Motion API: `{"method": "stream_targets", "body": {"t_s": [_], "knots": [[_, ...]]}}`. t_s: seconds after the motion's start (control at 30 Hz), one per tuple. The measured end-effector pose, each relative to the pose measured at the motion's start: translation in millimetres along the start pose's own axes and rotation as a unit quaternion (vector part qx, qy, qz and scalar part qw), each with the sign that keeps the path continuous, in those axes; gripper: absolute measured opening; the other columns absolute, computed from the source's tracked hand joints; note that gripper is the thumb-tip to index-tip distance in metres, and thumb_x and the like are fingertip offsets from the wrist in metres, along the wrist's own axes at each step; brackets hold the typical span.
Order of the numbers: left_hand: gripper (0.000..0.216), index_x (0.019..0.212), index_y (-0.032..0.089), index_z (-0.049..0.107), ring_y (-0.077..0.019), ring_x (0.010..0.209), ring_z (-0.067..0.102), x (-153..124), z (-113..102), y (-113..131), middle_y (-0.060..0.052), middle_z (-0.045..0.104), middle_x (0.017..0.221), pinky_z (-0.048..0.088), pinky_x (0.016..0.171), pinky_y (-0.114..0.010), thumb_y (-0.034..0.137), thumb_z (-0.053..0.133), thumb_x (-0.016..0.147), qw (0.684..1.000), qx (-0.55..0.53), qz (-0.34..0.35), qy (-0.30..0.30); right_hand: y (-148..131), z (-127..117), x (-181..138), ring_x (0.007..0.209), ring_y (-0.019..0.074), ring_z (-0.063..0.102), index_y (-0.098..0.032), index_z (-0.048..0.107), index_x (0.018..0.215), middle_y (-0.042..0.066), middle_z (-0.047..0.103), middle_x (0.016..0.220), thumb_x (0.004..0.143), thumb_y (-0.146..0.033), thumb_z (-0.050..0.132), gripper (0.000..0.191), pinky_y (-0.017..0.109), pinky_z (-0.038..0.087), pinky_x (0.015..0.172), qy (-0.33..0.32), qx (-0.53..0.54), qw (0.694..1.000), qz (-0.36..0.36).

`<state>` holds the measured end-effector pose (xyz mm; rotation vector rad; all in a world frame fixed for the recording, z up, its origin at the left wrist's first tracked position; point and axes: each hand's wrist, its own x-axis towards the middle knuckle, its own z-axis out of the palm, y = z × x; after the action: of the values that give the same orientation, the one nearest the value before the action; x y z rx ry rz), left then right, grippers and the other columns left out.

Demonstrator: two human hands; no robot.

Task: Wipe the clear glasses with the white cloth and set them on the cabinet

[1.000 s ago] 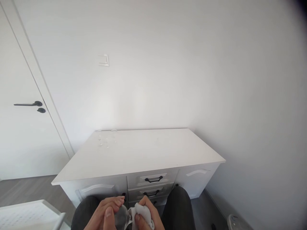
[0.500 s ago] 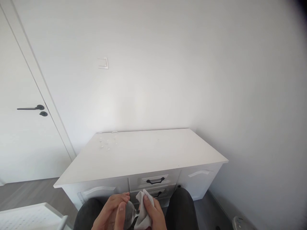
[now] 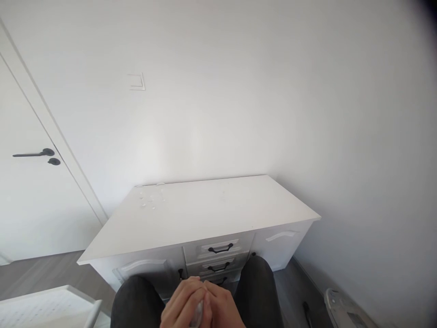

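Glass [image 3: 197, 313] barely visible, pressed between left hand [image 3: 182, 306] and right hand [image 3: 221, 310]; both grips grasping glass, above lap.

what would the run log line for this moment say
left hand: closed around clear glass | right hand: pressed against glass, grip unclear | setting: seated facing white sideboard

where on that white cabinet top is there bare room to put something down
Most of the cabinet top is bare: the middle, the front edge above the drawers and the right end. Only the back left corner is taken, by small clear glasses. Both hands, left hand and right hand, are over the lap.
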<state>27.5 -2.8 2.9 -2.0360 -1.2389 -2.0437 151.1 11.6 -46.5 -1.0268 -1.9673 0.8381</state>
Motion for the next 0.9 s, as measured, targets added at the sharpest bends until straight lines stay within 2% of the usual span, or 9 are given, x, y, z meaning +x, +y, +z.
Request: {"method": "stream_targets", "body": {"t_s": [0.07, 0.13, 0.2, 0.23, 0.37, 0.5, 0.63, 0.77, 0.9], "knots": [[0.019, 0.094, 0.028, 0.077, -0.0244, 0.085, 0.074, -4.1, 7.2, -2.9, -0.003, 0.077, 0.084, 0.061, 0.091, -0.044, 0.012, 0.068, 0.089, 0.997, -0.007, 0.009, -0.076, 3.1, 5.2, 4.7, 0.074, 0.0194, 0.065, -0.024, 0.077, 0.094, 0.006, 0.074, 0.086, 0.098, -0.020, 0.051, 0.026, 0.027, 0.045, 0.065, 0.037, -0.005, 0.999, 0.017], [0.019, 0.111, 0.027, 0.075, -0.0313, 0.108, 0.071, -6.8, 8.1, -8.1, -0.010, 0.077, 0.111, 0.053, 0.106, -0.057, 0.028, 0.070, 0.093, 0.991, 0.017, -0.005, -0.130, 13.7, 0.5, 13.0, 0.075, 0.0195, 0.066, -0.025, 0.077, 0.093, 0.004, 0.076, 0.087, 0.094, -0.021, 0.058, 0.020, 0.028, 0.046, 0.067, 0.070, -0.021, 0.997, 0.030], [0.035, 0.123, 0.025, 0.070, -0.0391, 0.129, 0.060, -9.0, 3.0, -14.3, -0.018, 0.065, 0.137, 0.046, 0.111, -0.065, 0.044, 0.068, 0.094, 0.987, 0.062, -0.048, -0.142, 32.3, -15.9, 26.5, 0.073, 0.0198, 0.066, -0.024, 0.078, 0.083, 0.003, 0.076, 0.083, 0.087, -0.023, 0.063, 0.015, 0.029, 0.047, 0.069, 0.112, -0.056, 0.991, 0.054], [0.036, 0.122, 0.025, 0.069, -0.0406, 0.133, 0.057, -10.2, -0.9, -17.3, -0.019, 0.061, 0.142, 0.047, 0.109, -0.064, 0.048, 0.065, 0.095, 0.983, 0.083, -0.080, -0.141, 44.2, -27.9, 35.5, 0.076, 0.0204, 0.068, -0.023, 0.078, 0.082, 0.004, 0.077, 0.084, 0.086, -0.025, 0.064, 0.014, 0.029, 0.048, 0.075, 0.141, -0.058, 0.985, 0.077], [0.024, 0.099, 0.025, 0.069, -0.0354, 0.120, 0.062, -18.6, -14.8, -28.6, -0.016, 0.062, 0.127, 0.056, 0.094, -0.050, 0.044, 0.055, 0.101, 0.966, 0.115, -0.176, -0.153, 97.2, -85.0, 82.1, 0.076, 0.0249, 0.070, -0.016, 0.078, 0.090, 0.009, 0.078, 0.079, 0.093, -0.044, 0.059, 0.034, 0.032, 0.052, 0.075, 0.235, -0.065, 0.957, 0.159], [0.030, 0.093, 0.023, 0.069, -0.0305, 0.109, 0.064, -32.6, -20.2, -41.2, -0.014, 0.060, 0.116, 0.055, 0.091, -0.044, 0.046, 0.053, 0.102, 0.966, 0.092, -0.179, -0.164, 137.6, -126.7, 129.7, 0.080, 0.0223, 0.071, -0.016, 0.075, 0.083, 0.004, 0.075, 0.078, 0.095, -0.045, 0.066, 0.033, 0.034, 0.054, 0.080, 0.234, -0.088, 0.948, 0.198], [0.034, 0.092, 0.022, 0.070, -0.0284, 0.104, 0.067, -41.2, -25.6, -54.4, -0.013, 0.060, 0.112, 0.056, 0.090, -0.042, 0.050, 0.052, 0.102, 0.965, 0.090, -0.179, -0.168, 165.9, -154.7, 159.3, 0.087, 0.0192, 0.072, -0.015, 0.072, 0.093, 0.002, 0.075, 0.091, 0.100, -0.045, 0.067, 0.031, 0.039, 0.058, 0.086, 0.239, -0.114, 0.929, 0.260], [0.037, 0.090, 0.022, 0.070, -0.0270, 0.098, 0.067, -44.7, -30.3, -63.9, -0.012, 0.061, 0.108, 0.057, 0.086, -0.041, 0.052, 0.052, 0.102, 0.967, 0.094, -0.174, -0.163, 189.8, -177.7, 175.5, 0.098, 0.0213, 0.072, -0.015, 0.072, 0.104, 0.006, 0.075, 0.107, 0.100, -0.042, 0.067, 0.028, 0.042, 0.059, 0.091, 0.243, -0.135, 0.908, 0.314], [0.037, 0.089, 0.022, 0.071, -0.0254, 0.096, 0.068, -50.9, -27.1, -65.5, -0.011, 0.061, 0.106, 0.056, 0.084, -0.037, 0.051, 0.053, 0.102, 0.971, 0.084, -0.160, -0.157, 203.3, -189.4, 194.7, 0.109, 0.0241, 0.069, -0.016, 0.069, 0.119, 0.009, 0.071, 0.122, 0.100, -0.039, 0.068, 0.030, 0.047, 0.058, 0.096, 0.234, -0.152, 0.895, 0.349]]}}
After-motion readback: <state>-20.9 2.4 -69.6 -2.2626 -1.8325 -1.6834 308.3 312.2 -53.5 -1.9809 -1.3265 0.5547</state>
